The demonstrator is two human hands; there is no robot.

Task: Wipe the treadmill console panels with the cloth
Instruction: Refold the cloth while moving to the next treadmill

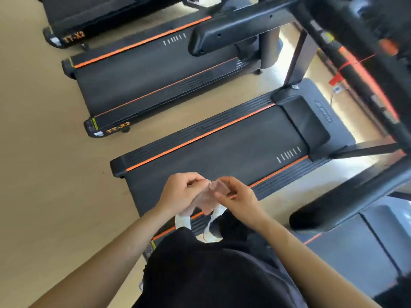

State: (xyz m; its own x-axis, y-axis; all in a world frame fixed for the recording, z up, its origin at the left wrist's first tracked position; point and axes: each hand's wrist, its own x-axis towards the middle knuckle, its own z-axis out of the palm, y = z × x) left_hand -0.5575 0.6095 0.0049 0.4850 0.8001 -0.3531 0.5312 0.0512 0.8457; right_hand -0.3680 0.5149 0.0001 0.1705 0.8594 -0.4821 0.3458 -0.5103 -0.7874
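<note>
Evidently the left grip (pixel 178 193) and right grip (pixel 240 196) both pinch the cloth (pixel 208 204) at lower centre, likely folding it for wiping.

Console (pixel 360 12) blurred & cut off at top-rt edge; cloth (pixel 208 201) too blurry for detail.

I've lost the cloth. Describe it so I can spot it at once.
Find the treadmill whose black belt crosses the middle of the view. Over its near end the left hand and right hand meet, and the cloth is the thin, pale piece pinched between them. Unlike the white shoes just below, it is pinkish and held.
</note>
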